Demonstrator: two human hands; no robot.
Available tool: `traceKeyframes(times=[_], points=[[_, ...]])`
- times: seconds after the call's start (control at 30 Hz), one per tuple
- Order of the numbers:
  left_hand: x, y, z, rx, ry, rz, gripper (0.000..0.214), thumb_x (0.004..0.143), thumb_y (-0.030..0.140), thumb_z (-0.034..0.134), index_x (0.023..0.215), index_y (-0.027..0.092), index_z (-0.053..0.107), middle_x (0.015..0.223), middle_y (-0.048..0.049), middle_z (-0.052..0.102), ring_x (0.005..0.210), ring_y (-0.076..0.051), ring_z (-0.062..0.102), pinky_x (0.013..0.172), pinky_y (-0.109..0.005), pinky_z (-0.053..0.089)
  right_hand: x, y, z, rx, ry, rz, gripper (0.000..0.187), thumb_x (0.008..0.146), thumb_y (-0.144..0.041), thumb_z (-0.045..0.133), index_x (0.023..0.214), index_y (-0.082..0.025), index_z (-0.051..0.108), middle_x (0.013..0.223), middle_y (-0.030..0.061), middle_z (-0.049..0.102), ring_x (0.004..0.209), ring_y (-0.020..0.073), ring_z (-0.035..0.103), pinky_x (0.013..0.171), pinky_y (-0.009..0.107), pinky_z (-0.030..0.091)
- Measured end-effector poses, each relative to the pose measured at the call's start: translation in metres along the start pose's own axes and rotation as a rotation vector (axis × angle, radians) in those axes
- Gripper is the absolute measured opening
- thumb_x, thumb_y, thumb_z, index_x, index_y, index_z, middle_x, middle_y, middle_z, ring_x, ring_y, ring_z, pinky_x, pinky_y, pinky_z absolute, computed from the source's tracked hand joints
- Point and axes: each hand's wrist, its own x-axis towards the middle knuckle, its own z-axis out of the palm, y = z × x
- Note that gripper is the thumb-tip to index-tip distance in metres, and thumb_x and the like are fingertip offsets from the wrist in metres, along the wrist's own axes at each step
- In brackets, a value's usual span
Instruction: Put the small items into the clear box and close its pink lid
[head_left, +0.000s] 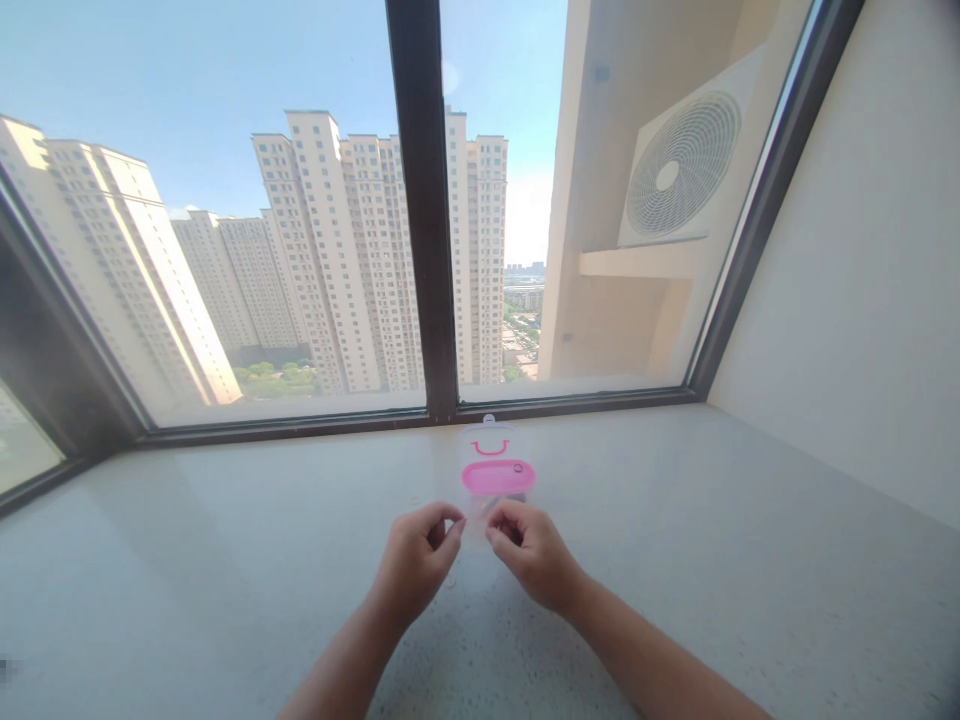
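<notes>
While the window bar point(424, 200) splits the bright view, all the action sits low on the pale sill point(262, 560)! From the left, here's the left hand point(420, 550), thumb and forefinger drawn into a narrow pinch; whether anything is caught there, I can't tell. For fingertip work this fine, a light, steady pinch looks the better choice, wrist low over the sill.

Centre now: the open plastic case point(491, 478), on the sill just beyond the hands, near the window. Its far side would be best left unbumped, I'd judge. Across to the right hand point(534, 555), fingers curled, thumb close to the forefinger, a narrow grip too; its contents, again, can't be made out. Tips close together and facing, that's sound form for delicate handling!

The count, left to right: two hands, a small gap between them; one case, with one pink handle point(491, 452) and one small dark ring shape point(518, 468); and far right, outside, one air-conditioning unit point(686, 165).
</notes>
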Motion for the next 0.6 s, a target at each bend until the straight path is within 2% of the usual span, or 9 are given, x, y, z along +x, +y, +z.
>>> traceKeyframes(times=[0.6], points=[[0.0010,-0.0018,-0.0021,0.011,0.022,0.030,0.022,0.079,0.032,0.054,0.075,0.014,0.067,0.050,0.0074,0.031,0.048,-0.010,0.032,0.049,-0.021,0.026,0.0003,-0.0019,-0.0002,0.023,0.021,-0.001,0.010,0.075,-0.017,0.051,0.065,-0.016,0.052,0.052,-0.0056,0.038,0.049,0.0087,0.033,0.048,0.021,0.027]])
